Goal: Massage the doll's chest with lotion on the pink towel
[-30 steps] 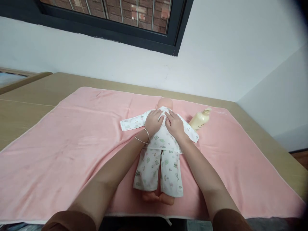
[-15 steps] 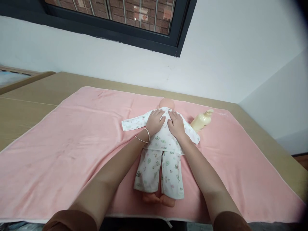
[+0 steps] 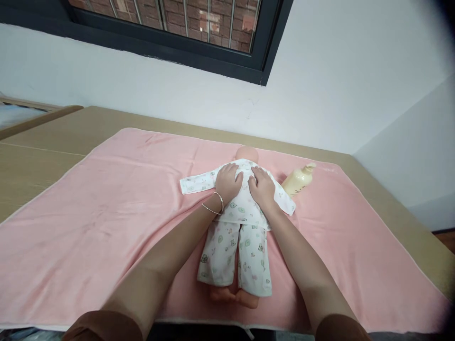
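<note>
2 hands lie flat on the doll, side by side on its upper back. The L hand covers the left shoulder area, the R hand the right. The thumbs nearly meet over the middle of the back, w/ a narrow strip of printed shirt showing between them. Both hands are open, palms down, fingers pointing away from the person, gripping nothing. 2 thin bangles sit on the L wrist.

The doll lies stretched out on the pink towel. Its head is at the far end just beyond the fingertips, face not visible. Its bare feet are at the near end, close to the towel's front edge. It wears matching printed trousers. The left sleeve stretches out flat beside the L hand; the right sleeve runs out from under the R hand.

A cream pump bottle lies on the towel just beside the right sleeve, near the R hand but apart from it. The towel covers most of a wooden table, which stands against a white wall under a dark-framed window.
</note>
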A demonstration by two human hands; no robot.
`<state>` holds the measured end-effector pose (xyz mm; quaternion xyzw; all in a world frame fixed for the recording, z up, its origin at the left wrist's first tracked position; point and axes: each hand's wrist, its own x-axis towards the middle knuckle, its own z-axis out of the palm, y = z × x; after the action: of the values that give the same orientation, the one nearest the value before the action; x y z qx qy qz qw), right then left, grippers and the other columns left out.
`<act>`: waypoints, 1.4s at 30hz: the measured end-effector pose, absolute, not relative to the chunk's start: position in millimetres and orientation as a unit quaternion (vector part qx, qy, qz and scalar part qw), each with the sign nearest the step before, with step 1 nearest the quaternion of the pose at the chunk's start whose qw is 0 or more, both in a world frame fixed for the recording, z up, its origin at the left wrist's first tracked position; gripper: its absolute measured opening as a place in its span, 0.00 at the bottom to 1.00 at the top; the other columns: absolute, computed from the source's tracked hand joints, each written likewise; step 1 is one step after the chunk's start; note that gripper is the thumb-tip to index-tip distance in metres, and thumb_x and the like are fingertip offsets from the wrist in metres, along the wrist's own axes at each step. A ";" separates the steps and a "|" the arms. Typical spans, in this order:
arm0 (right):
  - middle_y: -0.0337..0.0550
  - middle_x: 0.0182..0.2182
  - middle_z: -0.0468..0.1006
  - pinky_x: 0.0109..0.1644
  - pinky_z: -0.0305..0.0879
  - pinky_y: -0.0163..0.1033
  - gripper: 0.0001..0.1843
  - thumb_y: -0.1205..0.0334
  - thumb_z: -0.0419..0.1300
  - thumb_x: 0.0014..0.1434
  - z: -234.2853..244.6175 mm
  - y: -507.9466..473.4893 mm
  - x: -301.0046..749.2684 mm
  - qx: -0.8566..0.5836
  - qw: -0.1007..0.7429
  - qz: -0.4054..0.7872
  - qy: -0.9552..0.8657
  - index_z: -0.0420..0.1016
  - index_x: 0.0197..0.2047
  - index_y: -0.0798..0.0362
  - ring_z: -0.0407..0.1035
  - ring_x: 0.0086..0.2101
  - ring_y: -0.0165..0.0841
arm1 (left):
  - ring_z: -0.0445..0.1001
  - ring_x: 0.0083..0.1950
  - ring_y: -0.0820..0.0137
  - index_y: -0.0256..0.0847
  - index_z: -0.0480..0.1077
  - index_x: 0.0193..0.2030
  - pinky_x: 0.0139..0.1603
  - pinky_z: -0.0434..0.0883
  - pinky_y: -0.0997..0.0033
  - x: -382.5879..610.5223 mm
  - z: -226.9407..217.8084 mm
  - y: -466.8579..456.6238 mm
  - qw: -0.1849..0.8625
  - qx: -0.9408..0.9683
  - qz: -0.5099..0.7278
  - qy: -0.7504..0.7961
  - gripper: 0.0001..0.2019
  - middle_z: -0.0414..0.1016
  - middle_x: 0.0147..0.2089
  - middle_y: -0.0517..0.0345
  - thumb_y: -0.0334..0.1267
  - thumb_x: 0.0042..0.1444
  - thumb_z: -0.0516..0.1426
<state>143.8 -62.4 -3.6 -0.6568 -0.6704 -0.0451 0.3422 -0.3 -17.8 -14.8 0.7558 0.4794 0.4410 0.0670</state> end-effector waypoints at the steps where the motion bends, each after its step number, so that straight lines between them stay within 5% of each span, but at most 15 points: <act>1: 0.50 0.65 0.70 0.70 0.56 0.57 0.26 0.60 0.49 0.66 -3.6 -59.6 145.9 -0.649 0.329 -0.035 -0.685 0.71 0.64 0.54 0.62 0.65 0.45 | 0.71 0.65 0.56 0.36 0.73 0.56 0.69 0.65 0.51 -0.2 -14.8 -15.8 0.074 0.767 0.427 0.474 0.17 0.76 0.60 0.44 0.39 0.65 0.52; 5: 0.51 0.66 0.68 0.71 0.54 0.59 0.27 0.63 0.48 0.65 -5.1 -52.0 152.1 -0.624 0.315 -0.027 -0.715 0.69 0.65 0.55 0.60 0.66 0.45 | 0.70 0.66 0.57 0.39 0.73 0.57 0.71 0.63 0.49 -0.4 -14.8 -12.5 0.067 0.791 0.409 0.451 0.18 0.75 0.62 0.47 0.42 0.65 0.53; 14: 0.46 0.50 0.83 0.62 0.69 0.46 0.18 0.60 0.52 0.64 -8.0 -64.8 141.2 -0.621 0.394 -0.119 -0.668 0.83 0.45 0.50 0.76 0.53 0.39 | 0.80 0.52 0.60 0.44 0.78 0.35 0.56 0.76 0.58 0.3 -18.1 -27.2 0.003 0.740 0.477 0.475 0.16 0.83 0.44 0.50 0.40 0.67 0.49; 24: 0.56 0.68 0.64 0.72 0.49 0.60 0.29 0.57 0.48 0.69 -4.6 -53.7 149.4 -0.652 0.288 -0.019 -0.701 0.63 0.69 0.58 0.56 0.68 0.50 | 0.68 0.68 0.56 0.36 0.73 0.57 0.72 0.63 0.49 -1.2 -17.4 -12.2 0.075 0.785 0.416 0.453 0.18 0.75 0.63 0.45 0.40 0.64 0.53; 29: 0.55 0.67 0.66 0.72 0.50 0.58 0.27 0.58 0.49 0.69 -0.9 -56.5 146.1 -0.652 0.275 -0.031 -0.706 0.66 0.68 0.56 0.58 0.68 0.48 | 0.76 0.61 0.58 0.37 0.78 0.50 0.66 0.70 0.54 -0.4 -18.5 -14.9 0.040 0.771 0.450 0.449 0.15 0.80 0.56 0.46 0.39 0.63 0.55; 35: 0.50 0.59 0.76 0.58 0.69 0.45 0.22 0.56 0.48 0.70 3.6 -70.9 132.3 -0.689 0.282 -0.090 -0.662 0.77 0.58 0.50 0.70 0.59 0.42 | 0.80 0.55 0.60 0.41 0.80 0.40 0.57 0.77 0.60 -0.6 -18.2 -23.3 -0.009 0.750 0.479 0.456 0.12 0.84 0.49 0.50 0.37 0.63 0.53; 42: 0.50 0.60 0.76 0.61 0.67 0.47 0.23 0.56 0.50 0.68 5.3 -71.6 131.1 -0.708 0.288 -0.084 -0.640 0.75 0.61 0.52 0.68 0.61 0.44 | 0.80 0.53 0.62 0.43 0.78 0.39 0.53 0.76 0.64 0.3 -15.1 -28.7 0.005 0.721 0.469 0.510 0.13 0.83 0.48 0.51 0.36 0.64 0.51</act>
<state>131.1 -71.6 5.3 -0.7078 -0.6398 -0.0836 0.2876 0.3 -28.7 -15.1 0.7208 0.5105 0.4688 0.0049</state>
